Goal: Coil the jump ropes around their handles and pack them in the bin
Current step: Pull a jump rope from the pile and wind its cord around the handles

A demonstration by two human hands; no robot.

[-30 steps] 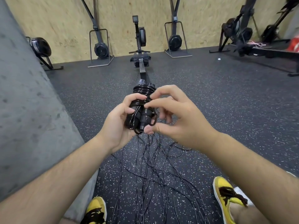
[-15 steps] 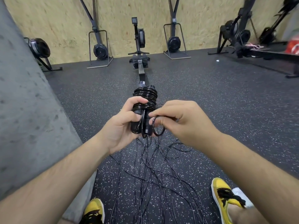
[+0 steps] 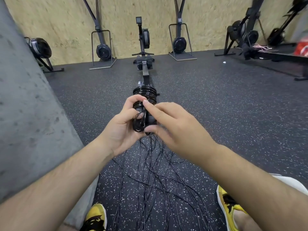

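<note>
Right hand (image 3: 175, 125) being lifted onto coiled jump rope (image 3: 145, 95), index finger (image 3: 147, 105) being pressed straight, left hand (image 3: 121, 129) being clamped around it.

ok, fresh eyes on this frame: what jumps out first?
The glossy black jump rope bundle, centre frame, gripped by the left hand while the right hand touches its coils with an index finger. Below it, loose black ropes spread over the speckled floor between two yellow shoes. A rowing machine stands straight ahead by the wooden wall.
</note>
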